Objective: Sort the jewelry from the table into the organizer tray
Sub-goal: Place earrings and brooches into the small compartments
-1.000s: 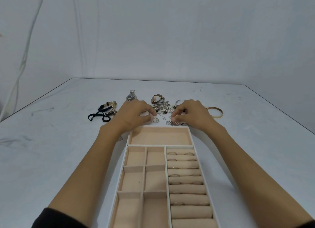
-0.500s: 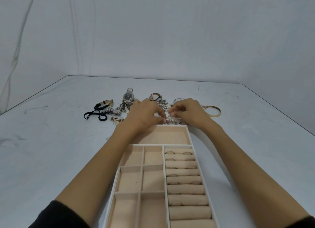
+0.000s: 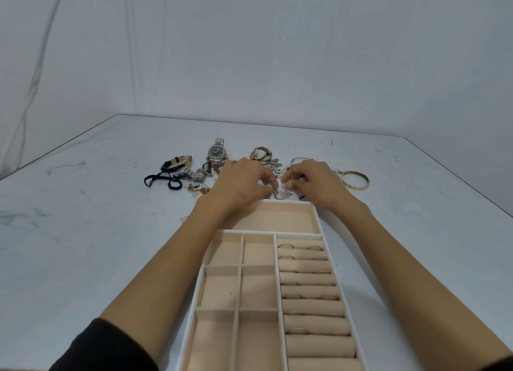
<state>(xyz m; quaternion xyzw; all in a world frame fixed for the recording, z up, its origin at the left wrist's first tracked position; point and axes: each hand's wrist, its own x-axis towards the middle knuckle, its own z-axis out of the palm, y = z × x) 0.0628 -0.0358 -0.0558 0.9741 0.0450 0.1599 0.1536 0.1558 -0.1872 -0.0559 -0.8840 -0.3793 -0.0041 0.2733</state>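
A white organizer tray (image 3: 318, 214) with beige lining lies in front of me; several rings sit in its ring rolls (image 3: 308, 276) on the right. Just beyond its far edge is a heap of silver jewelry. My left hand (image 3: 238, 186) and my right hand (image 3: 311, 180) hover over the heap, fingertips nearly meeting. Both pinch at a silver fan-shaped pendant piece (image 3: 283, 195) lying by the tray's far rim. What exactly each fingertip holds is too small to tell.
On the table behind the hands lie a steel watch (image 3: 217, 151), a black-strapped watch (image 3: 177, 163), a small gold watch (image 3: 259, 154), chain bracelets (image 3: 194, 175), small gold earrings (image 3: 198, 189) and a gold bangle (image 3: 356, 180). The table's right edge runs close by.
My left hand has slid right, toward the right hand, uncovering the chains and earrings at the left. Both hands now meet over the pendant by the tray's far rim.
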